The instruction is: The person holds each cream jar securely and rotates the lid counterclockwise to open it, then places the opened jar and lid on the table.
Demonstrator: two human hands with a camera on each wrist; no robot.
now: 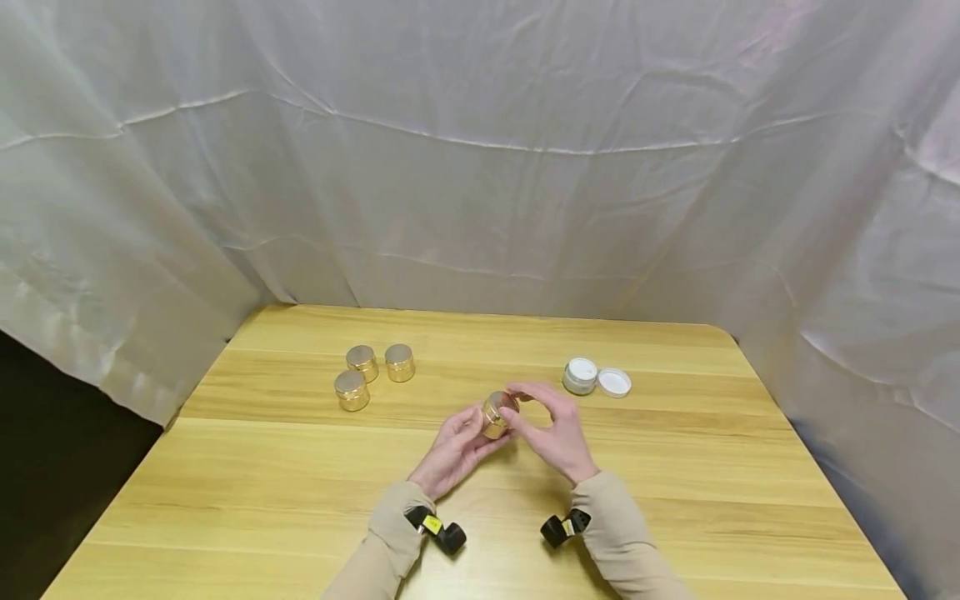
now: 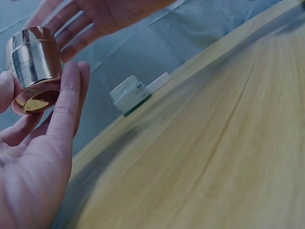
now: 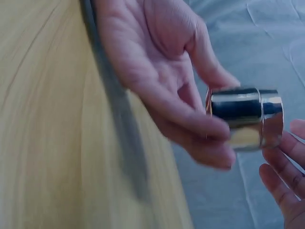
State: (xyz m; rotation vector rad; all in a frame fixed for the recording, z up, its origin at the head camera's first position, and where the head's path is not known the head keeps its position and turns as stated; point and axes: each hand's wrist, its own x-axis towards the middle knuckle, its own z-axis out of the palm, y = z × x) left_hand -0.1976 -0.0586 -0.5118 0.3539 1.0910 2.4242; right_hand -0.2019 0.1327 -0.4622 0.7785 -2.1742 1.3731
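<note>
A shiny gold jar (image 1: pixel 493 423) with its lid on is held tilted above the table. My left hand (image 1: pixel 453 454) grips its lower part between thumb and fingers; the left wrist view shows the gold base of the jar (image 2: pixel 35 62) near the fingertips. My right hand (image 1: pixel 555 429) reaches around the lid end from the right, fingers spread and fairly straight. In the right wrist view the fingertips of the right hand (image 3: pixel 288 167) are close to the lid; whether they touch it I cannot tell.
Three closed gold jars (image 1: pixel 362 360) stand grouped at the table's back left. Toward the back right an open pale jar (image 1: pixel 581 375) stands with a white lid (image 1: pixel 615 382) lying beside it. Grey curtains (image 1: pixel 480 225) hang behind the wooden table (image 1: pixel 262 483).
</note>
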